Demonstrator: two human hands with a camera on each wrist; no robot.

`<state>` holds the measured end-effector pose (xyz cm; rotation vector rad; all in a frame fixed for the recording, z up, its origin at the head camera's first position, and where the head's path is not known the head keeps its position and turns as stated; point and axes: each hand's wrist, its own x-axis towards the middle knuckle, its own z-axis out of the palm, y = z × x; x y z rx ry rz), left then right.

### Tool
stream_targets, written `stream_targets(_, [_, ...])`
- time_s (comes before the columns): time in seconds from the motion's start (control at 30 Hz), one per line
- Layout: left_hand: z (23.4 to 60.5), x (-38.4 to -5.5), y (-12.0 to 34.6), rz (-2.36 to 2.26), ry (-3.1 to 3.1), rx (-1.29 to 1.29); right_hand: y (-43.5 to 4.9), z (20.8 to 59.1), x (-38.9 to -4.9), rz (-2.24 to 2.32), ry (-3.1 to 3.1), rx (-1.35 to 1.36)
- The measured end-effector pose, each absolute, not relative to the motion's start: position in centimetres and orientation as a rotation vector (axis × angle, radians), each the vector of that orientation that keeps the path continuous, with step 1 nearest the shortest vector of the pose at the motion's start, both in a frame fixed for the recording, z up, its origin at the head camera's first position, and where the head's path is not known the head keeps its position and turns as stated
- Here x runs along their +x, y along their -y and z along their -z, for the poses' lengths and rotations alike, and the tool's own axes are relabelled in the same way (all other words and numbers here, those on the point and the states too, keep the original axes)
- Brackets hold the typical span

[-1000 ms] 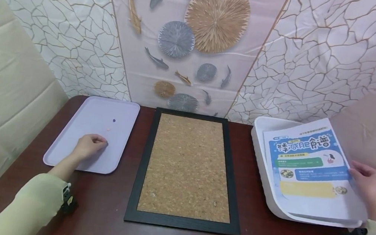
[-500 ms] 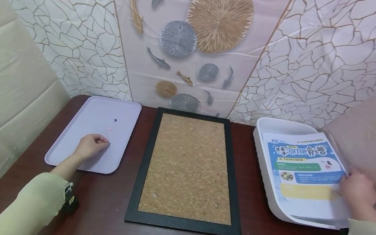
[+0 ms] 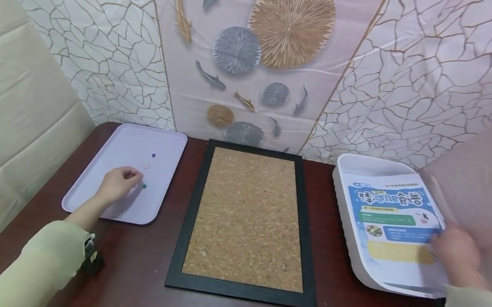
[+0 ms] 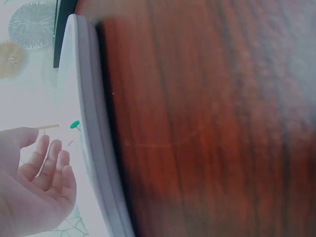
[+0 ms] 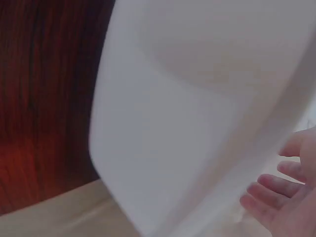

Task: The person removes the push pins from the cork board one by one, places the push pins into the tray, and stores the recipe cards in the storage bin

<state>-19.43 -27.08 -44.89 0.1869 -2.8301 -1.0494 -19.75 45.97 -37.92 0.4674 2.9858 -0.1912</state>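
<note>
A green thumbtack lies on the lavender tray, right beside the fingertips of my left hand. In the left wrist view its pin shows, apart from the thumb and loosely bent fingers, which hold nothing visible. A dark blue tack and a pale pink one lie farther back. My right hand, blurred, is at the right edge of the printed poster in the white bin. In the right wrist view its fingers extend loosely alongside the white bin's side.
A cork board in a black frame lies mid-table between tray and bin. Dark reddish wood table shows around them. A patterned cloth hangs behind, and a plain beige one stands at the left.
My right hand has moved left and let go of the poster's edge; the poster has settled lower in the bin. My left fingers have drawn back slightly, and the green tack shows beside them.
</note>
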Motion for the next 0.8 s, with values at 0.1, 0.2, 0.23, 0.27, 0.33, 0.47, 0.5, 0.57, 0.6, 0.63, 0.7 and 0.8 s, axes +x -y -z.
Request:
stream_targets(0.1, [44.5, -19.8, 26.8, 1.032, 2.793, 0.116, -44.6, 37.5, -20.2, 0.148, -3.004, 0.447])
stream_targets(0.2, [43.9, -20.5, 26.6, 1.024, 2.756, 0.032, -42.7, 36.7, -21.2, 0.161, -3.013, 0.422])
stream_targets(0.23, [43.7, -20.8, 26.5, 1.025, 2.747, 0.006, -42.0, 36.5, -21.6, 0.173, -3.021, 0.418])
stream_targets(0.27, [43.3, -21.0, 26.3, 1.016, 2.744, -0.019, -41.2, 36.2, -22.0, 0.188, -3.032, 0.403])
stream_targets(0.33, [42.3, -21.6, 25.9, 0.992, 2.739, -0.06, -39.6, 35.6, -22.8, 0.22, -3.083, 0.355])
stream_targets(0.47, [40.0, -22.6, 24.6, 0.943, 2.743, -0.128, -35.8, 34.6, -23.6, 0.281, -3.249, 0.186])
stream_targets(0.5, [39.5, -22.8, 24.2, 0.928, 2.74, -0.144, -34.7, 34.4, -23.6, 0.317, -3.291, 0.141])
stream_targets(0.57, [38.4, -23.1, 23.3, 0.892, 2.744, -0.179, -32.6, 34.1, -23.6, 0.385, -3.359, 0.039])
stream_targets(0.6, [37.9, -23.2, 22.9, 0.872, 2.75, -0.199, -31.6, 33.9, -23.5, 0.424, -3.392, -0.018])
stream_targets(0.63, [37.5, -23.3, 22.4, 0.851, 2.759, -0.223, -30.7, 33.8, -23.4, 0.472, -3.415, -0.072])
stream_targets(0.7, [36.7, -23.3, 21.5, 0.809, 2.771, -0.274, -28.9, 33.6, -23.1, 0.535, -3.434, -0.177])
stream_targets(0.8, [35.8, -23.2, 20.0, 0.736, 2.804, -0.371, -26.5, 33.5, -22.4, 0.584, -3.427, -0.337])
